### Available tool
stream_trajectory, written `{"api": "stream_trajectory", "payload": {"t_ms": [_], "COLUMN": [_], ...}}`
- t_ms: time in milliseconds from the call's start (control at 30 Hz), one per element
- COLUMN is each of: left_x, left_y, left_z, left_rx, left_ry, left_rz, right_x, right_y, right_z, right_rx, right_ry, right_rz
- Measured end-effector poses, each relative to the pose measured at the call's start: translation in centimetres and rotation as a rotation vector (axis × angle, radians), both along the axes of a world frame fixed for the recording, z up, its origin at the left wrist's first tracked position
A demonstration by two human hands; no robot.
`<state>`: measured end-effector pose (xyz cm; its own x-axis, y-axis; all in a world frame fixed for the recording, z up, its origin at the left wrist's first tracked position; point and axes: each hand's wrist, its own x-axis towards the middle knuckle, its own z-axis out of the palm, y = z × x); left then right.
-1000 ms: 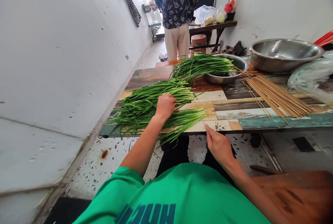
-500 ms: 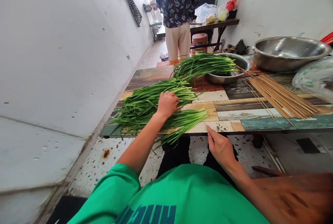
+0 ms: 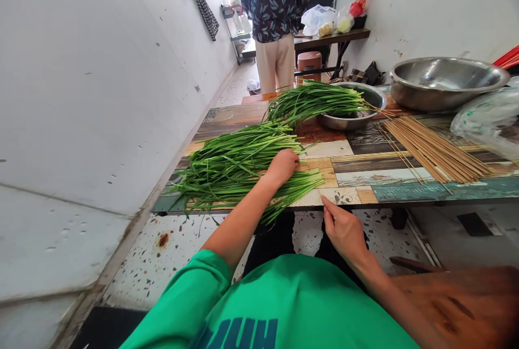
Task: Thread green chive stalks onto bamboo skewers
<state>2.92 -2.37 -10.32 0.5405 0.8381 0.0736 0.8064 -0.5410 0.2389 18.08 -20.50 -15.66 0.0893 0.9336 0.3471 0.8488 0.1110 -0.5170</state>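
Long garlic chives [image 3: 239, 149] lie on the table in a loose pile, their pale stem ends pointing right. A nearer bunch of garlic chives [image 3: 304, 181] reaches over the table's front edge. My left hand [image 3: 284, 166] is over the stem ends between the two, its fingers curled down and closed; what they pinch, if anything, is hidden beneath the hand. At the front edge, just right of the nearer bunch, is my right hand [image 3: 344, 232]. Its fingers are folded, with the index finger stretched along toward the table; I cannot make out what is in it.
Another chive bundle [image 3: 316, 101] rests on a metal bowl's rim [image 3: 344, 122]. Thin wooden sticks [image 3: 440, 151] lie to the right. Behind them stand a large steel basin [image 3: 441, 97] and a plastic bag [image 3: 486, 122]. Another person [image 3: 274, 19] stands beyond the table.
My left hand has moved right, from the middle of the chives to near their stem ends. My right hand has stayed nearly in place. The view has shifted slightly.
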Motion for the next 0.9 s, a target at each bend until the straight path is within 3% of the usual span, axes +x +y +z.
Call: {"api": "stream_trajectory", "payload": {"t_ms": [233,900], "left_x": [0.1,1.2], "left_y": [-0.4,-0.4], "left_z": [-0.1,-1.2], "left_rx": [-0.023,-0.007], "left_ry": [-0.091,-0.215], "left_rz": [0.212,0.204], "right_x": [0.1,1.2], "right_y": [-0.4,0.8], "right_z": [-0.3,0.8], "right_rx": [0.039,-0.071], "right_ry": [0.051,0.084], "right_rz": [0.015,0.055]}}
